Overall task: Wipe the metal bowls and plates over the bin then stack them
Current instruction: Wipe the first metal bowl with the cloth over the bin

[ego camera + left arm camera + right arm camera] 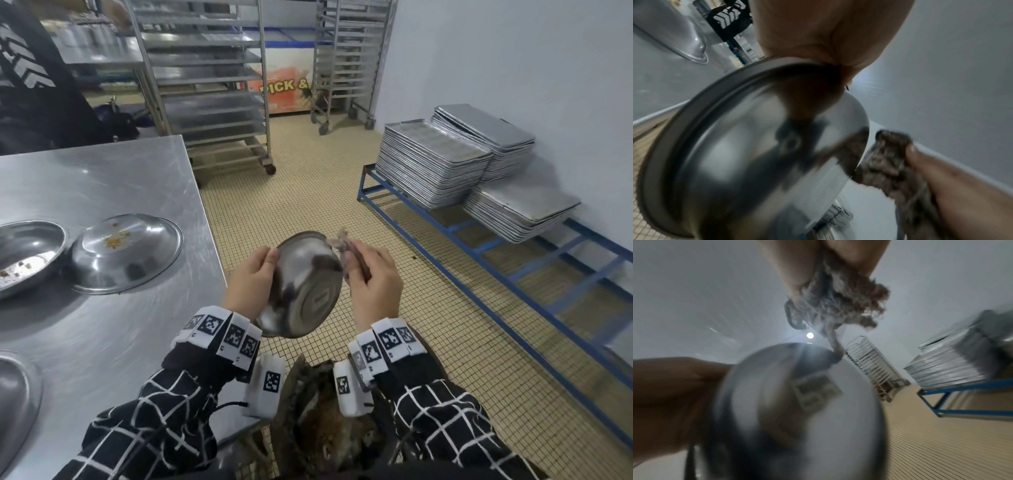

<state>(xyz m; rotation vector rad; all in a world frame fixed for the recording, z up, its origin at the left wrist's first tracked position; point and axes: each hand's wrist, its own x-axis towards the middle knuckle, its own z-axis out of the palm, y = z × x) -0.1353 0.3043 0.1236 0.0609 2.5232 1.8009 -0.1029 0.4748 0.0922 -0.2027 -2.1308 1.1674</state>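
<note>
My left hand [251, 277] grips a small metal bowl [305, 287] by its rim, tilted so its base faces me, held in the air beyond the bin [329, 421]. My right hand [371, 277] pinches a grey, frayed cloth [344, 241] at the bowl's right rim. The left wrist view shows the bowl [756, 146] close up with the cloth [885, 164] beside its base. In the right wrist view the cloth [838, 305] hangs from my fingers above the bowl [801, 410]. An upturned dish [125, 251] with crumbs and a dirty plate [25, 255] lie on the steel table [102, 342].
Another metal dish [15, 401] sits at the table's near left edge. Stacks of baking trays [445, 161] rest on a blue frame [513, 267] at the right wall. Wheeled tray racks [209, 85] stand behind. A person in black [34, 85] stands at far left.
</note>
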